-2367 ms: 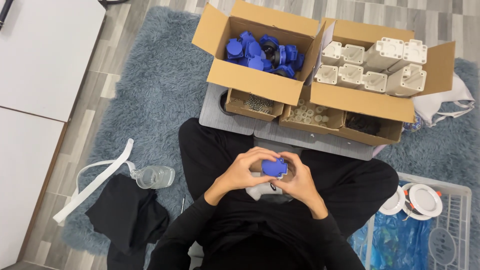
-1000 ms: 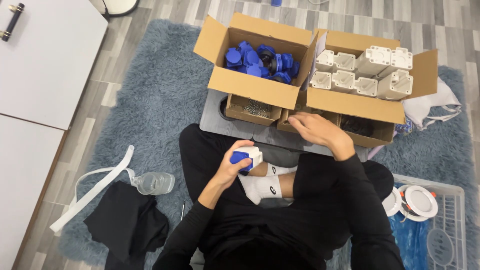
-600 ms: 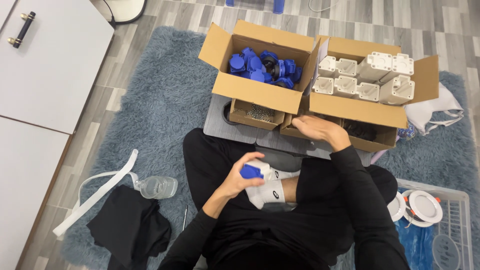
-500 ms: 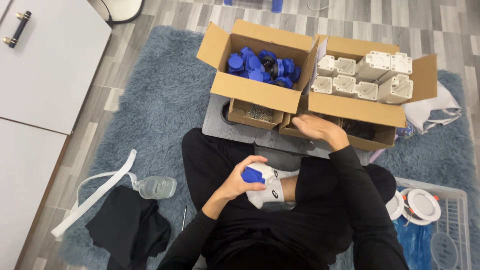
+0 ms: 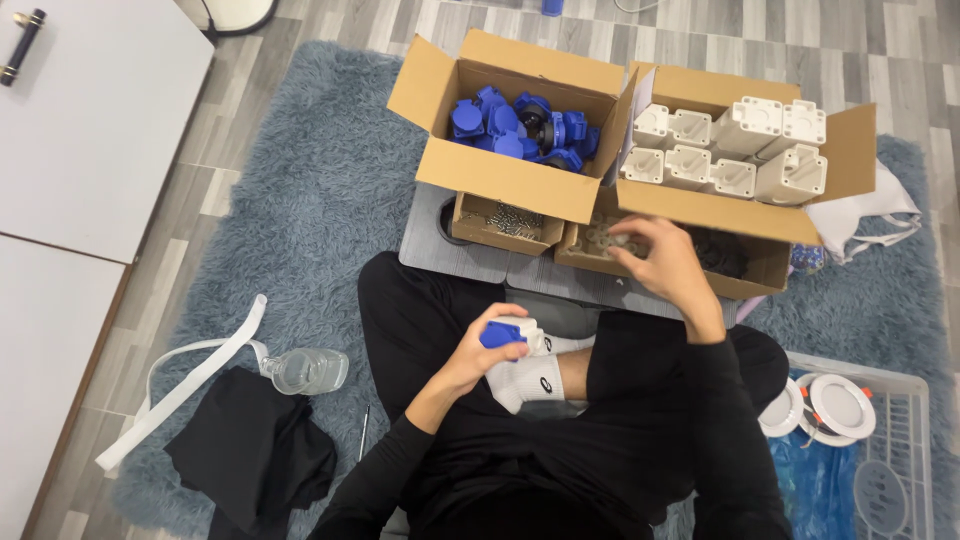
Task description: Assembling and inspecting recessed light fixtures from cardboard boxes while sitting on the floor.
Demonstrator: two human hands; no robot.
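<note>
Since the earlier frame, the right hand [image 5: 665, 265] has been lifted slightly above the small cardboard tray [image 5: 600, 240], fingers pinched together; whether anything is held cannot be told. The left hand [image 5: 478, 352] is closed in a firm grip on a blue-and-white plastic part [image 5: 508, 335] over the lap. Beyond both hands, boxes of blue caps [image 5: 520, 125] and white housings [image 5: 730, 150] are seen on a shaggy blue rug [image 5: 300, 210] over grey plank flooring [image 5: 900, 60].

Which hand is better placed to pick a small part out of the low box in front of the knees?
Right. The right hand is already over the low cardboard box, fingers curled into it, while the left hand is back at the lap holding the blue and white part.
</note>
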